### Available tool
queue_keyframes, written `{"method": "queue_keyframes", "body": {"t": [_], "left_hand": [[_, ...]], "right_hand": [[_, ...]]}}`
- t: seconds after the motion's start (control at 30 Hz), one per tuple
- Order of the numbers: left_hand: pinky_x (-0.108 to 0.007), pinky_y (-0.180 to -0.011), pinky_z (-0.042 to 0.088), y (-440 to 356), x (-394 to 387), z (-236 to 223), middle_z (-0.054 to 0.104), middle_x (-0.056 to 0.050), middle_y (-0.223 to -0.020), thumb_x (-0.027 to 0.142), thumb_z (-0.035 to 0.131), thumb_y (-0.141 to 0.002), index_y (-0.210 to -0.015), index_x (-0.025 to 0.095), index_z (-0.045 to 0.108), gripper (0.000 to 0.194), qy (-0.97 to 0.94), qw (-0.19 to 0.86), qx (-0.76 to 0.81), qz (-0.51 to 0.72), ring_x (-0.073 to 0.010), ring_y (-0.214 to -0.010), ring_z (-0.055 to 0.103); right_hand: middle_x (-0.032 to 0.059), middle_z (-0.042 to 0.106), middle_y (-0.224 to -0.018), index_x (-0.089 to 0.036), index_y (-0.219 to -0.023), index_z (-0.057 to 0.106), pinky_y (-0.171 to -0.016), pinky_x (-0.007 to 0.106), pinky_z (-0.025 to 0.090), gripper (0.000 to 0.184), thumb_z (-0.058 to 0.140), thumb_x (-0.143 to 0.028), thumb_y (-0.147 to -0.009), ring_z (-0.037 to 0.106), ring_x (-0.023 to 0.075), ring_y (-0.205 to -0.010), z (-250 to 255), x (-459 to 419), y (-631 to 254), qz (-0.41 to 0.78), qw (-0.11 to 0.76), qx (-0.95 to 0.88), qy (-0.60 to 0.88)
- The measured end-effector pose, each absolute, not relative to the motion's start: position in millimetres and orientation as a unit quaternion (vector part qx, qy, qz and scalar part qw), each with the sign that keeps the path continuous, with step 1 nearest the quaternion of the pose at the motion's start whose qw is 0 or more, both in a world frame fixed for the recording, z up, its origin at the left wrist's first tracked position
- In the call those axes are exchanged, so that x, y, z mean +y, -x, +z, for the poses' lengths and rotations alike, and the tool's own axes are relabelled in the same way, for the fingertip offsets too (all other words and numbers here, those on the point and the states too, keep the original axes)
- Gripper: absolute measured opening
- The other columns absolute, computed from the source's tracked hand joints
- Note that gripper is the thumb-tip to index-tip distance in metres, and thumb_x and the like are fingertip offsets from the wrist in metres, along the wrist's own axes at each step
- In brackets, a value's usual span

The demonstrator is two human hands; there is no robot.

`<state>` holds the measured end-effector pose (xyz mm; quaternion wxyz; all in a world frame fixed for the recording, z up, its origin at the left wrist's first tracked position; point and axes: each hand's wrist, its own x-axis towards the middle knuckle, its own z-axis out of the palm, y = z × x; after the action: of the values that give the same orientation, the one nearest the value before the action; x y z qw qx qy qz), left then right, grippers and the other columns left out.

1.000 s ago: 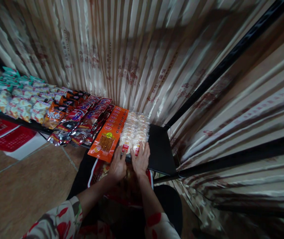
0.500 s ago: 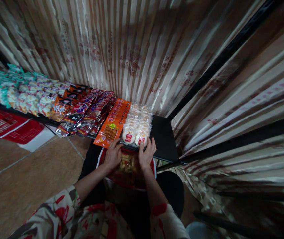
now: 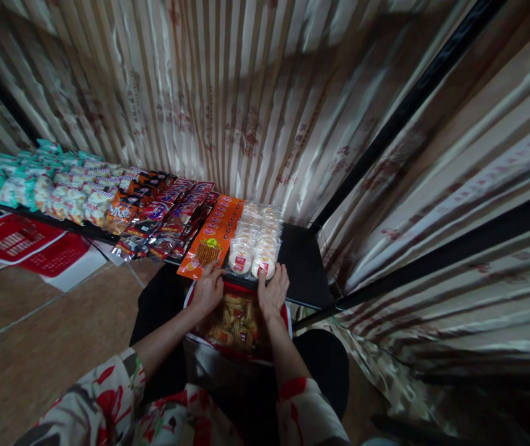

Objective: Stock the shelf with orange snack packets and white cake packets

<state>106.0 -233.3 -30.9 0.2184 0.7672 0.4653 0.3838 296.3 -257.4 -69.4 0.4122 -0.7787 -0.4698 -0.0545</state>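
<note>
Both my hands rest at the front edge of a black shelf (image 3: pixel 299 263). My left hand (image 3: pixel 208 289) has its fingers curled at the near end of the orange snack packet (image 3: pixel 212 236). My right hand (image 3: pixel 273 291) lies with fingers spread against the near end of the clear packs of pale round cakes (image 3: pixel 256 238). Below my hands sits a red bag (image 3: pixel 236 322) holding several wrapped snacks.
Rows of red, orange and teal snack packets (image 3: pixel 83 195) fill the shelf to the left. Striped curtain fabric (image 3: pixel 246 93) hangs behind and to the right, with a black frame bar (image 3: pixel 408 105). Red printed sheets (image 3: pixel 23 244) lie on the tiled floor.
Both hands slid back from on top of the cake packs to the shelf's front edge. The view shifted, and the snacks in the red bag now show.
</note>
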Motion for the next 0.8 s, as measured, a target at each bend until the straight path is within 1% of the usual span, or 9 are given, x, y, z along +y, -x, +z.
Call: {"method": "queue_keyframes", "body": {"t": [0.2, 0.3, 0.47, 0.53, 0.6, 0.7, 0.8], "left_hand": [[-0.037, -0.099, 0.043, -120, -230, -12, 0.053, -0.007, -0.120, 0.005, 0.040, -0.076, -0.090, 0.019, 0.063, 0.030, -0.774, 0.222, 0.445, 0.391, -0.0190, -0.116, 0.050], [-0.036, -0.099, 0.043, -127, -223, -4, 0.053, -0.007, -0.120, 0.006, 0.041, -0.076, -0.090, 0.018, 0.063, 0.029, -0.775, 0.236, 0.431, 0.397, -0.0186, -0.114, 0.051], [-0.034, -0.096, 0.045, -137, -202, 7, 0.052, -0.008, -0.123, 0.009, 0.041, -0.079, -0.089, 0.018, 0.064, 0.026, -0.773, 0.271, 0.433, 0.376, -0.0185, -0.110, 0.054], [-0.034, -0.094, 0.046, -141, -190, 11, 0.054, -0.009, -0.121, 0.009, 0.041, -0.080, -0.087, 0.017, 0.064, 0.026, -0.775, 0.276, 0.433, 0.369, -0.0187, -0.107, 0.056], [-0.033, -0.093, 0.047, -145, -175, 15, 0.057, -0.008, -0.117, 0.007, 0.041, -0.078, -0.087, 0.017, 0.065, 0.027, -0.778, 0.274, 0.433, 0.364, -0.0185, -0.104, 0.058], [-0.033, -0.092, 0.047, -152, -148, 21, 0.058, -0.007, -0.116, 0.005, 0.041, -0.075, -0.089, 0.018, 0.065, 0.031, -0.782, 0.268, 0.434, 0.358, -0.0179, -0.102, 0.059], [-0.031, -0.093, 0.046, -163, -120, 26, 0.058, -0.008, -0.117, 0.007, 0.042, -0.077, -0.090, 0.017, 0.066, 0.029, -0.785, 0.267, 0.434, 0.353, -0.0181, -0.103, 0.059]], "right_hand": [[0.0246, 0.035, -0.137, 0.000, -0.133, 0.034, -0.102, 0.046, 0.027, 0.068, 0.025, -0.051, -0.088, 0.028, 0.0285, -0.129, -67, -260, -299, -0.040, 0.417, -0.469, 0.778], [0.0237, 0.035, -0.138, -0.002, -0.134, 0.033, -0.102, 0.047, 0.027, 0.067, 0.023, -0.051, -0.089, 0.029, 0.0289, -0.130, -67, -261, -302, -0.034, 0.422, -0.464, 0.778], [0.0201, 0.041, -0.134, -0.007, -0.132, 0.037, -0.103, 0.045, 0.027, 0.062, 0.022, -0.049, -0.089, 0.034, 0.0278, -0.127, -72, -264, -310, -0.008, 0.450, -0.441, 0.776], [0.0216, 0.042, -0.132, -0.005, -0.130, 0.038, -0.101, 0.044, 0.030, 0.064, 0.023, -0.051, -0.089, 0.038, 0.0281, -0.124, -70, -265, -314, 0.019, 0.468, -0.422, 0.776], [0.0230, 0.046, -0.125, -0.004, -0.126, 0.042, -0.098, 0.043, 0.034, 0.064, 0.023, -0.051, -0.088, 0.044, 0.0283, -0.117, -64, -264, -320, 0.024, 0.491, -0.396, 0.776], [0.0197, 0.048, -0.122, -0.008, -0.123, 0.045, -0.098, 0.042, 0.034, 0.057, 0.025, -0.049, -0.088, 0.044, 0.0268, -0.115, -43, -254, -330, 0.000, 0.508, -0.409, 0.758], [0.0176, 0.050, -0.116, -0.010, -0.117, 0.050, -0.096, 0.040, 0.036, 0.050, 0.026, -0.045, -0.089, 0.046, 0.0247, -0.111, -17, -229, -342, -0.036, 0.508, -0.448, 0.735]]}}
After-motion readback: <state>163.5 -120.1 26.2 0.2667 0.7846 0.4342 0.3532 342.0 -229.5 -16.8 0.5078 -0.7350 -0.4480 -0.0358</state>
